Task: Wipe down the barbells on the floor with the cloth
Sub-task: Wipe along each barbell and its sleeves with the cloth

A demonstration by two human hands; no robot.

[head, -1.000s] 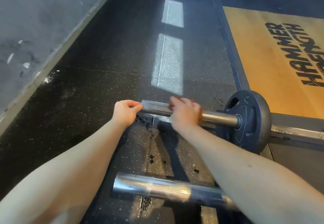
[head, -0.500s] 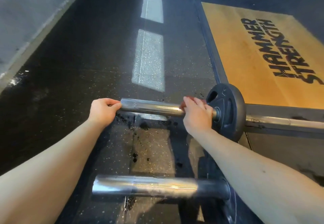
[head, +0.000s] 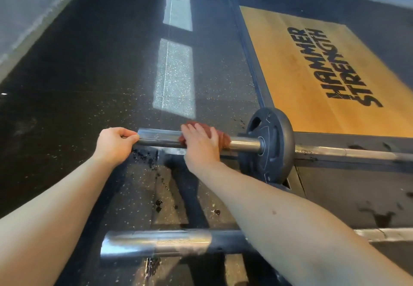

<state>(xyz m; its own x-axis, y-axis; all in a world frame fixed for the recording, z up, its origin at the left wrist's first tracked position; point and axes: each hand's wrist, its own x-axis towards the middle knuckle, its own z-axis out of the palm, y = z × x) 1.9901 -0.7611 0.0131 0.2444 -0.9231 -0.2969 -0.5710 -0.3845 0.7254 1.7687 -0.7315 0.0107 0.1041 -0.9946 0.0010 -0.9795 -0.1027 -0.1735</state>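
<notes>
Two chrome barbells lie on the dark rubber floor. The far barbell's sleeve [head: 158, 137] runs to a black weight plate [head: 271, 146]. My left hand [head: 115, 143] grips the sleeve's free end. My right hand [head: 200, 144] wraps a reddish-brown cloth [head: 223, 138] around the middle of that sleeve, a short way left of the plate. The near barbell [head: 156, 243] lies parallel, closer to me; my right forearm crosses over it.
A wooden lifting platform [head: 290, 73] with black lettering lies at the right, edged by a metal frame [head: 248, 46]. A grey wall [head: 33, 6] runs along the left. Dark wet spots [head: 158, 203] mark the floor between the bars.
My right hand with the cloth has slid left along the sleeve, away from the weight plate. My left hand keeps its hold on the sleeve's end.
</notes>
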